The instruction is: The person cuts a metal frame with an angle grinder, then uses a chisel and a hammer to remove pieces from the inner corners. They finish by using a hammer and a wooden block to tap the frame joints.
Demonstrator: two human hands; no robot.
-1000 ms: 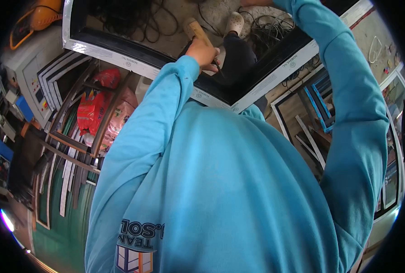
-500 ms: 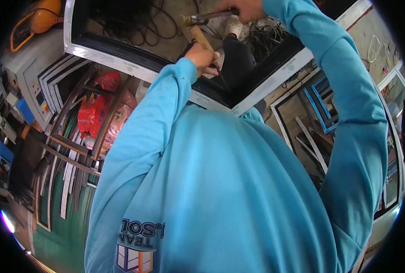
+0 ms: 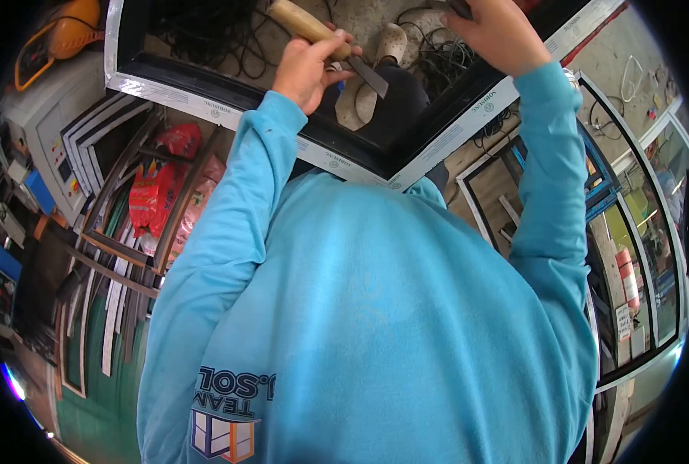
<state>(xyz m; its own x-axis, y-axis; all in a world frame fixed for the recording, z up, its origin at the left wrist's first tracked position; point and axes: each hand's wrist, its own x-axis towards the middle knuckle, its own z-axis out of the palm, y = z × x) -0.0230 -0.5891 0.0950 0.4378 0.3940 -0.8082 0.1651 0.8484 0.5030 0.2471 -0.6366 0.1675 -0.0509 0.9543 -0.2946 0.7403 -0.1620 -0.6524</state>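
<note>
- Left hand (image 3: pixel 307 68) is closed around the wooden handle of a chisel (image 3: pixel 325 42), its flat blade angled down toward the frame corner (image 3: pixel 391 179), apparently poised to trim the joint.
- Window frame (image 3: pixel 205 97), black with white-taped edges, lies before the person.
- Right hand (image 3: pixel 495 31) grips a dark tool, mostly out of view.

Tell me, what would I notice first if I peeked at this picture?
The big bright blue shirt fills the middle. Up top, the left hand grips a wooden-handled chisel above the corner of a black window frame. The right hand is raised at the top edge, holding something dark.
</note>
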